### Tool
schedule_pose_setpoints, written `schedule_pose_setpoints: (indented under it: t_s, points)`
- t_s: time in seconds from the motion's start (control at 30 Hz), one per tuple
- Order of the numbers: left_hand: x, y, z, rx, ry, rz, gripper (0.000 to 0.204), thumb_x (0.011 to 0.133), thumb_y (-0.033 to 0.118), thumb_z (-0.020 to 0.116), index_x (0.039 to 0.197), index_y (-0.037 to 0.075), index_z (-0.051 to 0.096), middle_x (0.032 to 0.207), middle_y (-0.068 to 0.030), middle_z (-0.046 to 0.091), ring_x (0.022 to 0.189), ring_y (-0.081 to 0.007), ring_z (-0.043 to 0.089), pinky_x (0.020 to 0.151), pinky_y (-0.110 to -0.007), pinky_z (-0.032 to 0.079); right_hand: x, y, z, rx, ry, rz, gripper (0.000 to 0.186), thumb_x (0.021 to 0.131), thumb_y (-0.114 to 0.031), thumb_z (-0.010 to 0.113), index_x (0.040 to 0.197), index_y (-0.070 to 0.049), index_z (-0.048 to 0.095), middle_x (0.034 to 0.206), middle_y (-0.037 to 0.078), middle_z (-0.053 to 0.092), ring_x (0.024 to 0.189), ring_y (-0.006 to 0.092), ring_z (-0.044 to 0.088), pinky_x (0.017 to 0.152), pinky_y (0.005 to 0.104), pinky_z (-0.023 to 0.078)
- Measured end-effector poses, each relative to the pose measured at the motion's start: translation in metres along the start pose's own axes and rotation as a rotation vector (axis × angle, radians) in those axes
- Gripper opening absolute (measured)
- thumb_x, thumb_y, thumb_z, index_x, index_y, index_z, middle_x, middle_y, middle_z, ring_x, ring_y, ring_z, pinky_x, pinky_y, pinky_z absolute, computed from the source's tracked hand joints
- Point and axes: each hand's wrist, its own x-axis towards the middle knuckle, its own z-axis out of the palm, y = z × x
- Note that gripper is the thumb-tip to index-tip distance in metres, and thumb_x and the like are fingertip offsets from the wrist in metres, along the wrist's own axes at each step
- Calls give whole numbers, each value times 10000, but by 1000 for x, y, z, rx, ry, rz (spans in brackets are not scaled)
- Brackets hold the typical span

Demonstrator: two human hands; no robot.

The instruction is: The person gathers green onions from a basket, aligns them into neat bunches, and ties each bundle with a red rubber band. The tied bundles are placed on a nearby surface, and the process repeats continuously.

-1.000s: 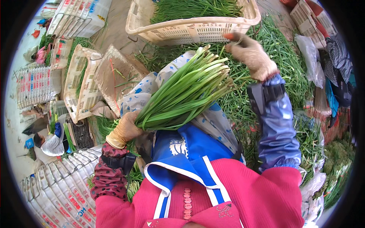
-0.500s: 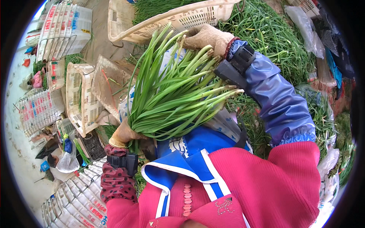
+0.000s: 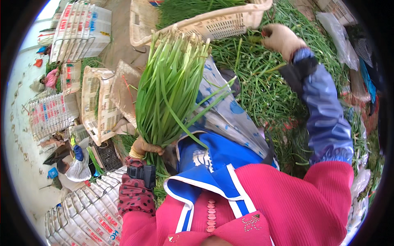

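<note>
My gloved left hand point(image 3: 145, 148) is wrapped round the leaves of a large bunch of garlic chives point(image 3: 170, 90). The bunch stands nearly upright in front of me, pale cut ends at the top, and a few stalks splay out to its right. My gloved right hand point(image 3: 283, 41) is apart from it, over a wide heap of loose greens point(image 3: 262, 98). Its fingers are curled, with a bit of green at their tips that I cannot make out clearly. Two loose stalks show near this hand. A blue apron point(image 3: 217, 149) covers my lap.
A cream plastic crate point(image 3: 230, 25) with greens in it stands at the far side. Another cream crate point(image 3: 98, 106) is at the left, near stacked white baskets point(image 3: 82, 30) and folded white ones point(image 3: 88, 209). A person point(image 3: 78, 166) sits at the left. Clear plastic bags point(image 3: 338, 39) lie right.
My right hand has left the cut ends and moved right over the heap. The bunch in my left hand has swung from slanting right to nearly upright. A person has come into view at the left.
</note>
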Motion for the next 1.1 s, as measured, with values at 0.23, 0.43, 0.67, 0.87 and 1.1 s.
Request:
schedule_pose_setpoints:
  t_s: [0.23,0.43,0.67,0.87,1.1]
  points:
    - [0,11,13,-24,82,18,575,761,84,832,1256,-74,585,1159,-241,664,701,-225,613,608,-352,505,-65,-103,11,698,23,-330,365,874,-140,734,1213,-15,681,915,63,725,816,111,664,736,272,549]
    - [-3,8,18,-22,79,43,602,757,55,826,1285,-73,567,1158,-251,672,695,-233,625,590,-350,505,-45,-148,20,110,76,-429,322,867,-343,658,1078,-106,707,939,208,709,906,416,678,818,475,559]
    - [-9,-1,21,-109,149,60,647,756,7,813,1333,-74,531,1200,-290,660,693,-236,622,588,-350,504,-24,-116,5,929,82,-186,325,880,-132,722,1189,-33,712,785,-3,671,670,103,590,647,258,512]
    - [4,8,23,-58,11,51,604,768,13,796,1311,-78,548,1199,-273,669,694,-232,610,595,-353,510,-28,-138,21,271,57,-538,669,783,-222,783,1396,-64,567,1074,167,726,989,278,701,855,366,561]
    - [5,8,23,-63,-107,4,636,808,15,782,1378,-42,505,1243,-255,628,719,-224,601,603,-337,506,-13,-145,22,778,-438,-397,429,813,-213,779,1205,-61,699,936,87,744,850,158,669,749,310,540]
